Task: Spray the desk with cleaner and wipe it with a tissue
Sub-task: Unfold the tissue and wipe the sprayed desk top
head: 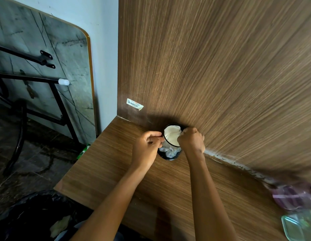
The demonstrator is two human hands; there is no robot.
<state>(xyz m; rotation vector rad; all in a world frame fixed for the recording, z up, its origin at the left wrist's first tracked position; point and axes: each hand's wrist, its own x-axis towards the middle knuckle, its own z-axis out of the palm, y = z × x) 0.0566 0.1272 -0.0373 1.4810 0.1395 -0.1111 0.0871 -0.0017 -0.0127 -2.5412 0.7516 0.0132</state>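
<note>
A black mesh cup [170,152] stands on the wooden desk [106,171] against the wood-grain back panel. White tissue [171,134] fills the cup's mouth. My left hand [147,146] pinches the cup's left rim with closed fingers. My right hand [191,140] is closed at the cup's right rim, its fingertips on the tissue's edge. No spray bottle shows in the head view.
A purple pouch [294,195] and a clear green-rimmed container [297,225] lie at the desk's right end. A black bin bag [34,216] sits below the desk's left edge. A folded table [46,66] leans on the wall to the left. A barcode sticker [134,103] is on the panel.
</note>
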